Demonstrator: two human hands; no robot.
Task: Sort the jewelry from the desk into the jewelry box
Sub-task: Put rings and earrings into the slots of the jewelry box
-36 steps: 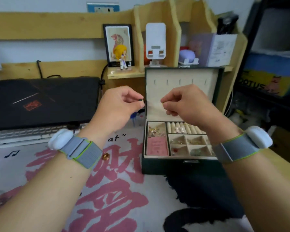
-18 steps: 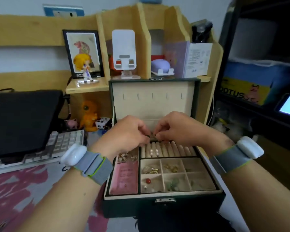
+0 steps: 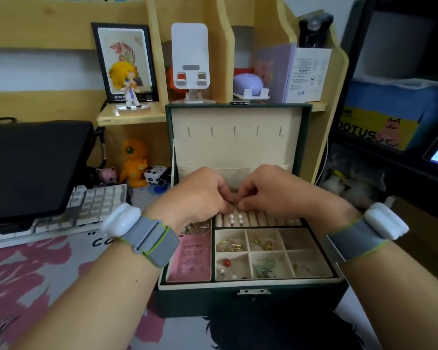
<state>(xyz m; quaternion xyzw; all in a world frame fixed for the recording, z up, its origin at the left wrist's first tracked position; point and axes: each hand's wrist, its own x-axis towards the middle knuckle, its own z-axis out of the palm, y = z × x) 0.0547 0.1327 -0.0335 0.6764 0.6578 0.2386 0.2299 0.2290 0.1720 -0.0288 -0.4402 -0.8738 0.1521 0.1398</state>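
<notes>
A dark green jewelry box [image 3: 213,299] stands open on the desk, its cream lid upright. My left hand [image 3: 200,193] and my right hand [image 3: 271,190] meet over the ring rolls [image 3: 263,219] at the back of the box. Between their fingertips both pinch a small dark piece of jewelry [image 3: 232,203], too tiny to name. Pearl earrings [image 3: 235,218] sit in the rolls just below. Gold pieces [image 3: 232,245], a red bead [image 3: 226,261] and a green piece [image 3: 264,266] lie in the front compartments. A pink card [image 3: 191,258] fills the left slot.
A black laptop [image 3: 31,168] and white keyboard [image 3: 96,203] sit at the left on a red-patterned desk mat [image 3: 36,274]. Wooden shelves behind hold a figurine [image 3: 127,82], a white phone stand [image 3: 190,61] and boxes. Small toys [image 3: 134,162] stand beside the box. A dark shelf unit is at the right.
Both hands have come down from in front of the lid to the ring rolls, still pinching the small piece. The view has moved closer to the box and to the right.
</notes>
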